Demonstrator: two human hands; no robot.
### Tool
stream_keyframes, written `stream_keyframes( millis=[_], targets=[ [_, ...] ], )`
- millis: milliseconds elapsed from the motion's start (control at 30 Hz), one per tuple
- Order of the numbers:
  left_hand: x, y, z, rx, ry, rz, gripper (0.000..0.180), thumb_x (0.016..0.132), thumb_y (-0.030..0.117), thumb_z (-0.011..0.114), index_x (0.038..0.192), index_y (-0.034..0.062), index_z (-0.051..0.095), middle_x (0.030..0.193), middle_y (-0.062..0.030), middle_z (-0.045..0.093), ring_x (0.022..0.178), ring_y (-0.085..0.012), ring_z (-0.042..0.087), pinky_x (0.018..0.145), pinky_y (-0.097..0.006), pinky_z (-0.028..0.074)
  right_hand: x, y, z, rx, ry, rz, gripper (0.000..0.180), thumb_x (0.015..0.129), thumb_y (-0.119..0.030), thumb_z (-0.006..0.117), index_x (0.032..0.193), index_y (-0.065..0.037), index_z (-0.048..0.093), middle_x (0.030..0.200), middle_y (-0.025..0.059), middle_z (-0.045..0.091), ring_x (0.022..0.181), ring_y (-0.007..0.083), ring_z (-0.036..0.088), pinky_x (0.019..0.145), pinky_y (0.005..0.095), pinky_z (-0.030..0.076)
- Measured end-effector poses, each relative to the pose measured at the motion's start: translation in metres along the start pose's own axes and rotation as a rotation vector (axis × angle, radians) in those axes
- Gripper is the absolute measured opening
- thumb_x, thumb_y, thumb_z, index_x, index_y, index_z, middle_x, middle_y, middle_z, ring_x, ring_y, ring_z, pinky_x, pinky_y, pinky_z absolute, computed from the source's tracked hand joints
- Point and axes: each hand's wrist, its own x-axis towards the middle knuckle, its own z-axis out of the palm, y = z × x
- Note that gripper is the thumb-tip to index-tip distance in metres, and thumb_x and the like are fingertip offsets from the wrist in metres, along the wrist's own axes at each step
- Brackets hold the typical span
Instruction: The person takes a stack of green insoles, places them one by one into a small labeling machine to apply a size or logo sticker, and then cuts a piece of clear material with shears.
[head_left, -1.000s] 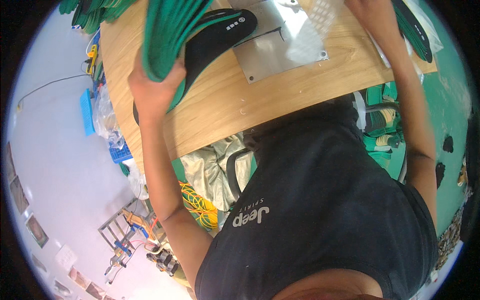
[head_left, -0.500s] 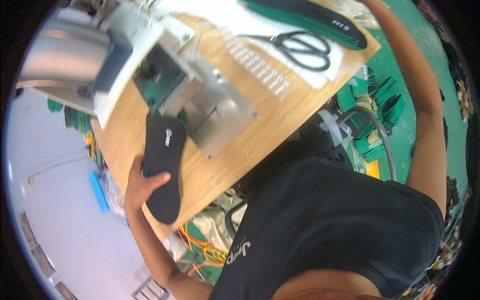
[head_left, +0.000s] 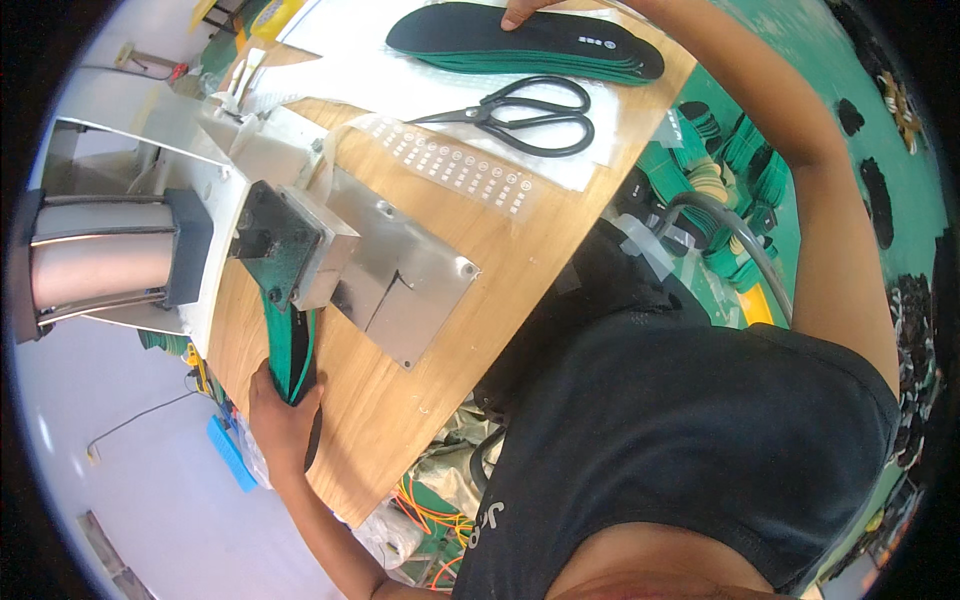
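Note:
My left hand [head_left: 283, 421] grips the near end of a stack of green-edged black insoles [head_left: 292, 348] standing on edge on the wooden table [head_left: 420, 420]. The stack's far end runs under the dark block of a metal press machine [head_left: 268, 250]. My right hand [head_left: 527, 12] reaches far across the table and rests its fingers on a pile of flat black insoles [head_left: 530, 42] with green edges. Most of that hand is cut off by the frame's top edge.
Black scissors [head_left: 525, 110] lie on a white sheet beside a clear strip of small stickers [head_left: 455, 168]. A steel plate [head_left: 405, 285] is screwed to the table by the press. Green insoles fill bins on the floor at right [head_left: 730, 170]. Cables lie below the table edge.
The view swung from the table's near side toward the press. My left hand moved a black insole from lying flat on the table to standing on edge against the press. My right hand stays on the far pile.

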Motion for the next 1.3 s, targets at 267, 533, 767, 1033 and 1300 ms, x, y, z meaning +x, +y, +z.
stream_keyframes(
  millis=[267,533,767,1033,1300],
  targets=[
    [-0.016,-0.029,0.002,-0.056,-0.065,-0.107,0.058,0.070,0.016,0.075,0.121,0.0002,0.052,0.103,-0.0225,0.063,0.096,-0.0385,0.060,0.082,-0.040,0.047,-0.013,0.004,0.017,0.320,-0.291,0.040,0.068,0.071,-0.058,0.073,0.096,0.004,0.069,0.091,0.0134,0.069,0.085,0.0243,0.065,0.077,0.0353,0.050],
    [-0.023,-0.026,-0.014,-0.137,0.020,-0.047,0.057,0.068,0.015,0.076,0.119,-0.0005,0.055,0.100,-0.0228,0.064,0.096,-0.0390,0.061,0.082,-0.041,0.048,-0.025,-0.009,0.017,0.512,-0.332,0.062,0.068,0.070,-0.047,0.078,0.110,0.005,0.061,0.102,0.0160,0.064,0.092,0.0255,0.061,0.083,0.0360,0.048],
    [-0.056,-0.030,-0.005,-0.029,0.113,-0.053,0.048,0.068,0.012,0.076,0.110,0.0004,0.057,0.102,-0.0199,0.062,0.096,-0.0367,0.058,0.081,-0.039,0.047,-0.055,-0.023,0.003,0.753,-0.050,0.055,0.074,0.071,-0.041,0.077,0.120,0.008,0.052,0.114,0.0216,0.058,0.105,0.0277,0.056,0.092,0.0385,0.044],
    [-0.094,-0.032,-0.012,0.071,0.618,0.321,0.054,0.062,-0.003,0.067,0.116,0.0030,0.059,0.117,-0.0157,0.059,0.110,-0.0338,0.054,0.092,-0.042,0.041,-0.177,-0.166,-0.026,1.100,0.004,-0.244,0.068,0.075,-0.028,0.076,0.127,0.007,0.049,0.106,0.0186,0.064,0.095,0.0240,0.064,0.087,0.0302,0.049],
    [-0.098,-0.015,0.015,0.024,0.770,0.403,0.045,0.063,0.015,0.080,0.105,0.0065,0.066,0.107,-0.0161,0.064,0.103,-0.0406,0.058,0.090,-0.046,0.043,-0.121,-0.326,0.056,1.206,-0.594,-0.904,0.095,0.068,-0.048,0.079,0.131,0.010,0.040,0.120,0.0235,0.056,0.110,0.0275,0.056,0.093,0.0309,0.044]
  ],
)
